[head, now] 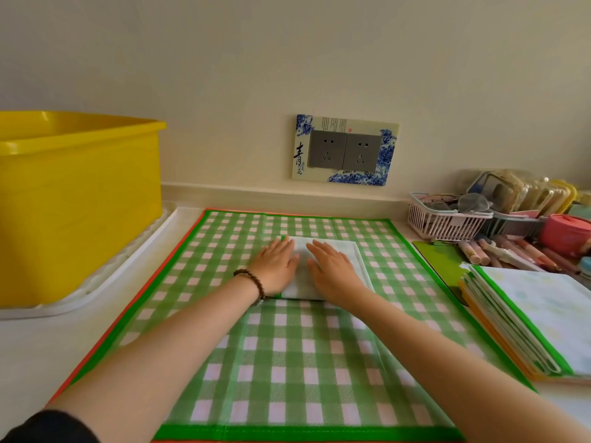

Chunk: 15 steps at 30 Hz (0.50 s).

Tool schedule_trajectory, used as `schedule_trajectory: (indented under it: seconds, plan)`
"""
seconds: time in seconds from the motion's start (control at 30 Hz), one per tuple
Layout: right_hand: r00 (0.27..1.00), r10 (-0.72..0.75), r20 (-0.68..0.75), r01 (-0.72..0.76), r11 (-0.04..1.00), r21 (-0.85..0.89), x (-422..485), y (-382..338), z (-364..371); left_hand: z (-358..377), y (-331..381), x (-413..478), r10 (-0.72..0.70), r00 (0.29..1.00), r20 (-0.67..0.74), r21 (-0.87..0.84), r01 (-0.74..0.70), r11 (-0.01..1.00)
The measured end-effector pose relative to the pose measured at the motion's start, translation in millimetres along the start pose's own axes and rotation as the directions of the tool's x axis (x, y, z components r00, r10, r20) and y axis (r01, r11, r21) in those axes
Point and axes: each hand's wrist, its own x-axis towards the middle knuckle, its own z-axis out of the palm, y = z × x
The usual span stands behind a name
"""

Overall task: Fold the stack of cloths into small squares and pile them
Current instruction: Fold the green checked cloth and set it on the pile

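Small folded cloth (pixel 348 251), white with a thin green border, roughly square, lies flat on the far half of a large green-and-white checked cloth (pixel 287 362) spread open on the bench (pixel 28 346). The checked cloth has a solid green hem; an orange edge shows along its left side. Left hand (pixel 276 266) and right hand (pixel 332 271) lie side by side on the folded cloth, palms down, fingers straight and flat, pressing, gripping nothing. Beaded bracelet (pixel 252 281) on the left wrist.

Stack of cloths (pixel 527 318) sits at the bench's right edge, just beside the checked cloth's right hem, pale printed one on top. Green board (pixel 444 266), pens (pixel 511 254) and a white basket (pixel 447 223) crowd the far right corner. Yellow tub (pixel 80 203) on a white tray (pixel 121 273) fills the far left. Bare bench strip at the near left. 2 grey sockets (pixel 345 150) on the wall behind.
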Motion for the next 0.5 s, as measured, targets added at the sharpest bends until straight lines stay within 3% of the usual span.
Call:
schedule_trajectory:
  seconds: [0.13,0.5]
  plan:
    - [0.999,0.019,0.039,-0.019,1.0,0.009,19,-3,8,9,-3,6,-0.036,0.998,0.052,0.093,0.031,0.995]
    - [0.981,0.043,0.19,-0.013,0.988,-0.156,42,12,19,10,-4,8,-0.035,0.997,0.062,0.099,0.029,0.995]
